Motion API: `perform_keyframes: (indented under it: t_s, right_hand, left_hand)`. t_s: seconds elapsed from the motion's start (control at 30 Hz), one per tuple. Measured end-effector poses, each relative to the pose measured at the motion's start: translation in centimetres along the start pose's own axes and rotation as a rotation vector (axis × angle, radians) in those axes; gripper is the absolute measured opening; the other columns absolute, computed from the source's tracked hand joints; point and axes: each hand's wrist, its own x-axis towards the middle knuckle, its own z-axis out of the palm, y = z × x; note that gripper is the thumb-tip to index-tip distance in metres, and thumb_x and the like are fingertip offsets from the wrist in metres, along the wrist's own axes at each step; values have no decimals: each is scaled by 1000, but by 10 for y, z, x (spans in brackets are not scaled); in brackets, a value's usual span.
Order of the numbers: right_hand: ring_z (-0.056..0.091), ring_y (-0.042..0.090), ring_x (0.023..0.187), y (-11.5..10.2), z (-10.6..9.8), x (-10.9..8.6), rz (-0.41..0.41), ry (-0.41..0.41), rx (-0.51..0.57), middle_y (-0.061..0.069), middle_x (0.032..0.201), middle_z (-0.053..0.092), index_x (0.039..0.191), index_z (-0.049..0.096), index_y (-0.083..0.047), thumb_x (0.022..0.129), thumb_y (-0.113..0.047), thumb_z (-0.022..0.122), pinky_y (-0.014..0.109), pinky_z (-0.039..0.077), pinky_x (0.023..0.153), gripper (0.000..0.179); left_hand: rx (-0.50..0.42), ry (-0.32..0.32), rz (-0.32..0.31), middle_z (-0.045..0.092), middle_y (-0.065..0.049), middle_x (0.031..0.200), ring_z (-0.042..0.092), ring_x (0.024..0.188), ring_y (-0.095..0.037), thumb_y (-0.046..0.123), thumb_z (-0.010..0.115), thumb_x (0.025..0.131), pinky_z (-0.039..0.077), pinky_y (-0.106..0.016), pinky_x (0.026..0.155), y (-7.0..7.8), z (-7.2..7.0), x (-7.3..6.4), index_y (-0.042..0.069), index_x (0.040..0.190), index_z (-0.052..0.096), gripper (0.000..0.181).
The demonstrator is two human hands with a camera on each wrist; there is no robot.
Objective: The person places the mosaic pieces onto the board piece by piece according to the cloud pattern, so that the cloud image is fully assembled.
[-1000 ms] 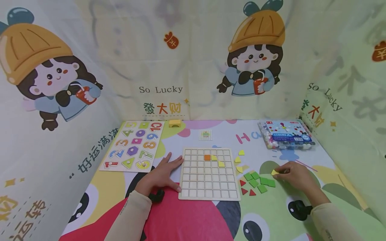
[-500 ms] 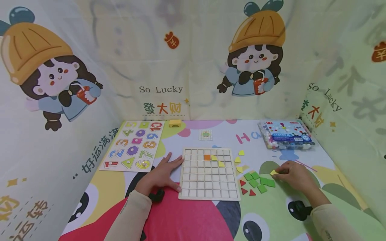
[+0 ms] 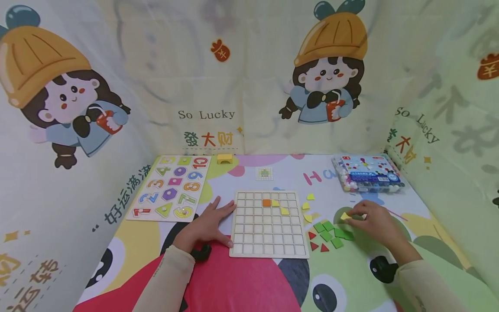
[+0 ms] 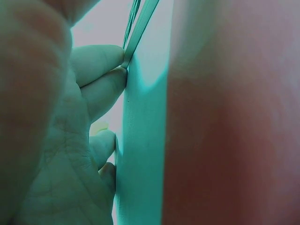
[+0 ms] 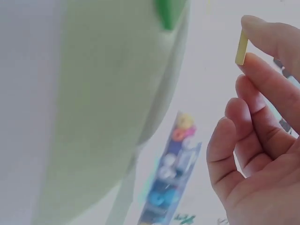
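My right hand (image 3: 376,221) pinches a small yellow tile (image 3: 345,216) between thumb and forefinger, just above the tabletop. Edge-on in the right wrist view, the yellow tile (image 5: 242,48) looks like a thin strip. My left hand (image 3: 206,225) lies spread at the left edge of a wooden grid board (image 3: 269,257); its fingertips touch the board's side (image 4: 143,140) in the left wrist view. On the grid sit an orange square (image 3: 267,203) and two yellow pieces (image 3: 285,211). Green squares (image 3: 325,235), red triangles (image 3: 314,246) and yellow pieces (image 3: 308,218) lie right of the board.
A number-and-shape puzzle board (image 3: 169,188) lies at the left. Behind the grid are a small patterned card (image 3: 264,173) and a yellow arch block (image 3: 225,159). A clear box of coloured beads (image 3: 368,174) stands at the back right, near the fabric wall.
My right hand has lifted slightly and moved left with the yellow tile, towards the grid board. The left hand keeps its place at the board's edge.
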Motion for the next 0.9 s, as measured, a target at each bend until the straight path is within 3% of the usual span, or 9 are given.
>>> perform_keyframes:
  t_s: [0.23, 0.43, 0.73, 0.9]
  right_hand:
    - [62, 20, 87, -29, 9, 17, -118, 11, 14, 6, 100, 69, 97, 85, -12, 87, -21, 88, 29, 53, 68, 14]
    - [63, 21, 91, -56, 24, 36, -126, -58, 41, 4, 101, 69, 100, 85, -13, 89, -24, 86, 34, 56, 74, 15]
    - [60, 20, 94, -95, 53, 58, -213, -158, 57, 1, 100, 68, 100, 85, -11, 88, -25, 88, 36, 55, 81, 18]
    - [58, 14, 93, -108, 66, 64, -250, -190, 27, -2, 101, 68, 100, 86, -13, 86, -29, 89, 36, 55, 83, 21]
  left_hand:
    - [-10, -11, -4, 28, 12, 176, -3, 167, -37, 51, 98, 67, 34, -69, 123, -1, -1, 0, 33, 166, 36, 118]
    - [-12, -14, -14, 28, 11, 176, -3, 167, -37, 51, 98, 67, 34, -70, 123, -3, -2, -1, 33, 166, 36, 119]
    - [-18, -15, 0, 27, 11, 176, -4, 167, -37, 50, 98, 67, 26, -69, 127, -2, -3, -1, 32, 166, 36, 118]
    - [-7, -13, -1, 28, 10, 176, -2, 167, -37, 50, 98, 67, 32, -68, 125, -1, -3, 0, 33, 166, 36, 118]
